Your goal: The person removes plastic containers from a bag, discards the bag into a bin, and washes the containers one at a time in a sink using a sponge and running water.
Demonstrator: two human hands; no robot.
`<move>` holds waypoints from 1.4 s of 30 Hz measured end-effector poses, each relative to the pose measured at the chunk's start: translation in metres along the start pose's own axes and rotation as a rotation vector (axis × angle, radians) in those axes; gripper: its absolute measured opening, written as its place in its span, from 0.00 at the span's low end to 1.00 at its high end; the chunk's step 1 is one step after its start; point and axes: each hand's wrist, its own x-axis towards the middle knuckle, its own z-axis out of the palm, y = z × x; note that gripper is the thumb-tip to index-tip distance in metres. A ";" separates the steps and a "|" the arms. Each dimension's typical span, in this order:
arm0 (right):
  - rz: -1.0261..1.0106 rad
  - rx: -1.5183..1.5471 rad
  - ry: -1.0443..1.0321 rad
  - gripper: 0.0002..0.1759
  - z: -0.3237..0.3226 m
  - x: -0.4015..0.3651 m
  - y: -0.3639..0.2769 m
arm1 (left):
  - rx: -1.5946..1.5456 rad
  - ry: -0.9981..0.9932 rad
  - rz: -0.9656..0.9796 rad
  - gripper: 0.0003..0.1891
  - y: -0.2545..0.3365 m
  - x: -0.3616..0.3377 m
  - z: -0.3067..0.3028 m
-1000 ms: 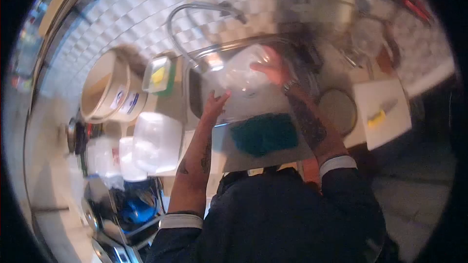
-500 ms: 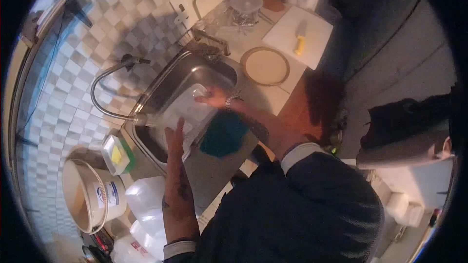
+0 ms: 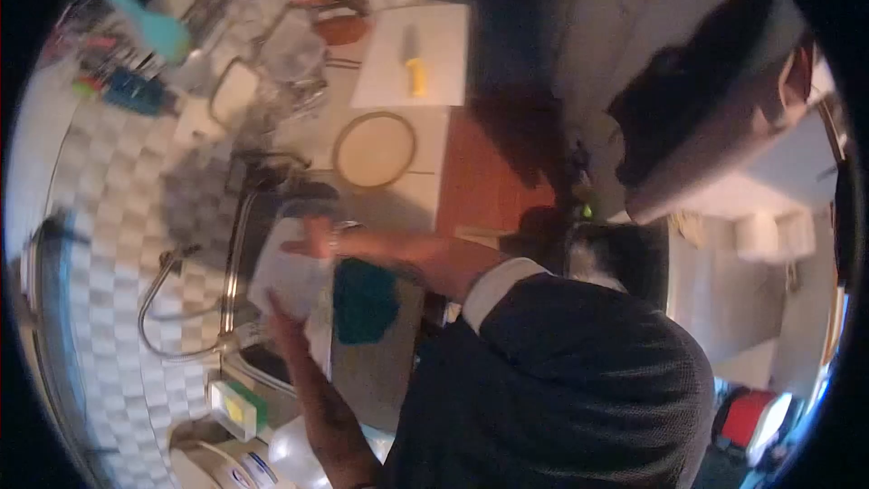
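A pale, translucent tray-like item [image 3: 294, 264] lies over the metal sink [image 3: 237, 244], its details blurred by motion. My right hand [image 3: 314, 237] is at its upper part with the fingers spread toward the left. Near the lower edge of the item is my left hand [image 3: 288, 317], smeared by motion, so its fingers and hold are unclear. A dark green cloth [image 3: 364, 301] lies on the counter beside the sink. The curved faucet hose [image 3: 149, 308] arcs at the left, its head near the sink's lower end.
A round plate [image 3: 375, 151] and a white board [image 3: 383, 54] with a yellow-handled knife [image 3: 415, 77] are beyond the sink. Below the sink stand a green-and-white soap box [image 3: 237, 408] and a beige bucket [image 3: 213, 465]. A teal utensil [image 3: 145, 20] is at upper left.
The view has turned and shifted, showing more of the upper-left counter. My right hand has moved from the small round clear thing onto the pale item, its fingers now more extended.
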 end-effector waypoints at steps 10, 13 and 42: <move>-0.816 0.476 -0.031 0.46 -0.167 -0.019 -0.136 | -0.248 0.349 0.497 0.42 0.051 -0.021 -0.056; -0.612 0.240 -0.193 0.49 -0.089 -0.027 -0.045 | 0.168 0.155 0.263 0.42 -0.040 -0.015 -0.032; -0.799 0.051 0.297 0.41 -0.177 -0.190 -0.016 | 0.033 0.153 0.739 0.25 0.052 -0.100 -0.005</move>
